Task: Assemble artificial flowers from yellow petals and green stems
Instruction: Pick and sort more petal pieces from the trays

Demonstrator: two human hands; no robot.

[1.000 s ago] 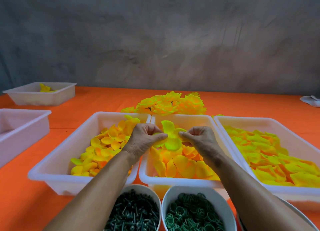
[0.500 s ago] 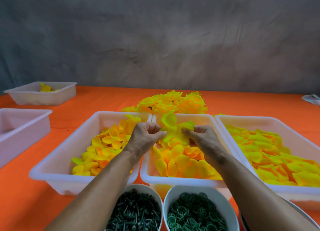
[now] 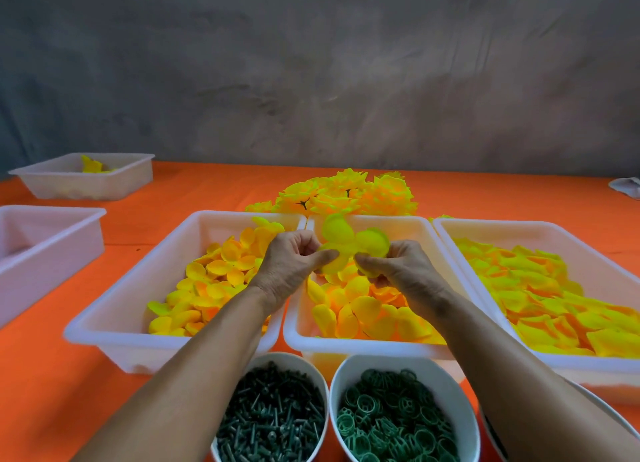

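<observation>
A yellow-green petal piece (image 3: 349, 241) with several rounded lobes is held above the middle white tray (image 3: 349, 347). My left hand (image 3: 291, 267) pinches its left side and my right hand (image 3: 398, 267) pinches its right side. Loose yellow-orange petals (image 3: 367, 312) fill that tray under my hands. A white bowl (image 3: 320, 385) in front holds dark green stem pins (image 3: 273, 416). Beside it another white bowl (image 3: 446, 382) holds green rings (image 3: 391, 416). A heap of finished yellow flowers (image 3: 349, 195) lies behind the trays. Any stem inside the petal piece is hidden by my fingers.
A left tray (image 3: 138, 281) holds small yellow petals, a right tray (image 3: 519, 233) larger ones. Two more white trays (image 3: 34, 253) (image 3: 79, 181) stand at the far left on the orange tablecloth (image 3: 52, 375). A third bowl's rim (image 3: 595, 402) shows under my right forearm.
Both hands have lifted the petal piece a little higher and away from me over the middle tray, and the piece has turned between my fingers.
</observation>
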